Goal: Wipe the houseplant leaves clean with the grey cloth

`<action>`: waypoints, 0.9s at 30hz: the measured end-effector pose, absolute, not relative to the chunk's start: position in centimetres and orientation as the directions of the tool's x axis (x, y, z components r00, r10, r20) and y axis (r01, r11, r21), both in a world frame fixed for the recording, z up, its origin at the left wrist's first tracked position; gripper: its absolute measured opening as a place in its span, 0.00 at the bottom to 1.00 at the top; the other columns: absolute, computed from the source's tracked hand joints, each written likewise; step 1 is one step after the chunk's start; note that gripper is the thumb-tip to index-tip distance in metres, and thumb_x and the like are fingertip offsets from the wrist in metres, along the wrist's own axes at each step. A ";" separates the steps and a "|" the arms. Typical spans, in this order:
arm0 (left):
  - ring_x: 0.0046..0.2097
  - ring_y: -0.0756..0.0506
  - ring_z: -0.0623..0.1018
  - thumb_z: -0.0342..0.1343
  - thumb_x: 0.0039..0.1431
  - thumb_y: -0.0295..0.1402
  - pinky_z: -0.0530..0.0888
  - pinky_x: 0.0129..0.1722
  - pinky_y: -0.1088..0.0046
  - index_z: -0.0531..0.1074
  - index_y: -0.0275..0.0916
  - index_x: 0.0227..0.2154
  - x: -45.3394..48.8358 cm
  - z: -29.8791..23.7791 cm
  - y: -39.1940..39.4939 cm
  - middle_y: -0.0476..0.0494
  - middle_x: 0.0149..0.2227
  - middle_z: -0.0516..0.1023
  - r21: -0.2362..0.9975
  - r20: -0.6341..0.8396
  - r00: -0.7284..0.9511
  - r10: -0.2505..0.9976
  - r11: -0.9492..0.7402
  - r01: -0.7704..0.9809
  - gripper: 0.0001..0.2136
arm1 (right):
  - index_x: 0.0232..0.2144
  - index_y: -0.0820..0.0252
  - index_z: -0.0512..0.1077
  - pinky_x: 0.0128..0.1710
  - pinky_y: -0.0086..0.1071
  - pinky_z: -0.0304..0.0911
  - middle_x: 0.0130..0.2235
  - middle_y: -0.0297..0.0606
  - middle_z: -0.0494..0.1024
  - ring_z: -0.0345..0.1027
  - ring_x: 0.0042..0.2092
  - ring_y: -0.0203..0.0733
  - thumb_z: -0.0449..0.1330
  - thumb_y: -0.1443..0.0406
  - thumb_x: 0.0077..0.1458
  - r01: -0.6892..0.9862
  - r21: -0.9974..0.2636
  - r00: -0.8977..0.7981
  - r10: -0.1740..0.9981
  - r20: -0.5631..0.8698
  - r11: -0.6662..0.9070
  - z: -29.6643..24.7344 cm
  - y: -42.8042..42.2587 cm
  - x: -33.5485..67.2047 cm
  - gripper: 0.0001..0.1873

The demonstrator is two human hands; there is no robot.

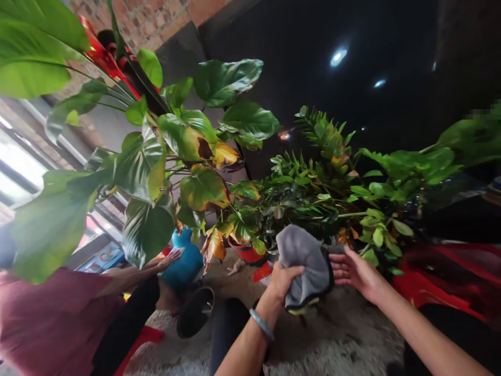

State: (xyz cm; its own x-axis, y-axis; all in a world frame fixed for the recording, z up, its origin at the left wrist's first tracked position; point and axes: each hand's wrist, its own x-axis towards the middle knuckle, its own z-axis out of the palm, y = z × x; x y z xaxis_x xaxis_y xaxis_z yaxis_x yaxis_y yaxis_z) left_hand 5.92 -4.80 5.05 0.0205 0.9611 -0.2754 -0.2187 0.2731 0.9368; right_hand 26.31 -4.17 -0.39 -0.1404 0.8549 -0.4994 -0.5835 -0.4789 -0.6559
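A folded grey cloth [303, 261] with a dark edge and a bit of yellow on its underside is held up in front of me. My left hand [282, 282], with a pale bangle on the wrist, grips it from the left, thumb across the front. On the other side, my right hand [358, 271] has its fingers stretched out by the cloth's dark edge; whether the fingertips touch it I cannot tell. Just behind both hands stand leafy green plants [305, 193], some leaves yellowed and browned.
At left, a co-worker in a pink shirt [47, 318] has a hand on a blue gourd-shaped vase [186, 266]. A black bucket [195, 312] stands on the floor. Large leaves [148, 230] hang at left; a red pot [248, 253] sits behind; red plastic [430, 277] lies at right.
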 end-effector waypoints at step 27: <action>0.45 0.39 0.82 0.71 0.33 0.29 0.75 0.52 0.63 0.77 0.37 0.40 2.5 11.6 -2.6 0.44 0.36 0.85 0.870 -0.064 -0.255 0.965 -0.071 -0.488 0.24 | 0.31 0.61 0.76 0.21 0.31 0.67 0.25 0.43 0.83 0.74 0.23 0.41 0.55 0.62 0.63 -0.435 -0.749 0.007 0.830 -0.557 -0.500 -0.3 -4.8 26.9 0.12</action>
State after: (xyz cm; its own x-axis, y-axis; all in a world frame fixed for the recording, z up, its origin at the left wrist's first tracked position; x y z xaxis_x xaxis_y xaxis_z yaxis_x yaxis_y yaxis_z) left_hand 2.52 -2.58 11.59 -0.2554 0.9647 -0.0644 -0.4881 -0.0712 0.8699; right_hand 26.87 -4.79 -0.29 0.0065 0.8302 -0.5575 -0.4347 -0.4997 -0.7492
